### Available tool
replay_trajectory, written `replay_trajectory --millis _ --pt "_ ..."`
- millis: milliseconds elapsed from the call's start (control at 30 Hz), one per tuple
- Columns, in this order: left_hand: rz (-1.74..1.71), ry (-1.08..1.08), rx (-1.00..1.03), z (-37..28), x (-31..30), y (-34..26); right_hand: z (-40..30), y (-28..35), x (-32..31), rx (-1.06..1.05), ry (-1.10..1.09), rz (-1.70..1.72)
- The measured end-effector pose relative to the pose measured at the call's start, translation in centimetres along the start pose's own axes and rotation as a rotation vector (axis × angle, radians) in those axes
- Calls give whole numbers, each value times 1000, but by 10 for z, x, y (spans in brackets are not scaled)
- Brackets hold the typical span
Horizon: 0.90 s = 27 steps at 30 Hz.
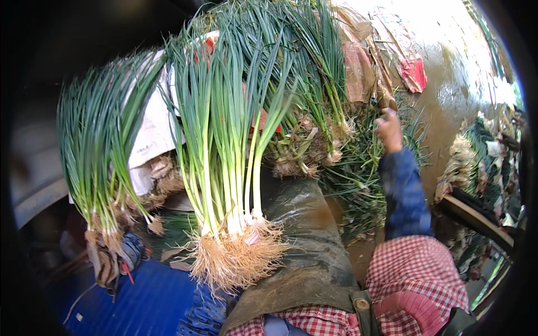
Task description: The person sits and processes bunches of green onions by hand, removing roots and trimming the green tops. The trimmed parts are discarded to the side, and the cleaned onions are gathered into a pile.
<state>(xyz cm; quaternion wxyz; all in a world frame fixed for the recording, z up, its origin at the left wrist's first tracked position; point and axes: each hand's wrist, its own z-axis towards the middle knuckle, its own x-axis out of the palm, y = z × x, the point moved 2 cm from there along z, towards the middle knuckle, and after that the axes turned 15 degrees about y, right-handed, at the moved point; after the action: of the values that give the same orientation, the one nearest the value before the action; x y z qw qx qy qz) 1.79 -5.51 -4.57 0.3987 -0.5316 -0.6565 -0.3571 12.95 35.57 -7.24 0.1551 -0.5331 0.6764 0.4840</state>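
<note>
A bunch of green garlic (229, 180) with pale stems and long green leaves lies before me, its tangled brown roots (239, 256) towards my body. A pinkish clove (252, 238) shows among the roots. My left hand is out of view; a wet blue sleeve (206, 313) ends beneath the roots, so what that hand touches is hidden. To the right, my right hand (389, 129) is stretched out, blurred, over loose green plants (365, 168) on the ground. Its fingers are partly bent, near a brown strip of sacking (382, 90). Whether it grips anything is unclear.
More rooted bunches lie at left (96, 147) and behind (307, 84), partly over a white sack (153, 122). A dark muddy apron (311, 235) covers my lap. Wet brown ground (437, 113) spreads to the right, with a red scrap (413, 74) and a wooden bar (475, 218).
</note>
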Motion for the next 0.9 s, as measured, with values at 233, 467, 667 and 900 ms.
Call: replay_trajectory --millis 233,467,667,900 --pt "-40 6 8 -6 6 2 -150 63 145 -179 1284 1020" --pt "-349 -83 51 -11 6 -1 -175 62 146 -436 1155 582" --pt "-49 -110 -122 -11 8 -2 -155 69 148 83 1388 1255" --pt "336 4 -322 -34 10 -19 -197 101 201 254 1905 1953"
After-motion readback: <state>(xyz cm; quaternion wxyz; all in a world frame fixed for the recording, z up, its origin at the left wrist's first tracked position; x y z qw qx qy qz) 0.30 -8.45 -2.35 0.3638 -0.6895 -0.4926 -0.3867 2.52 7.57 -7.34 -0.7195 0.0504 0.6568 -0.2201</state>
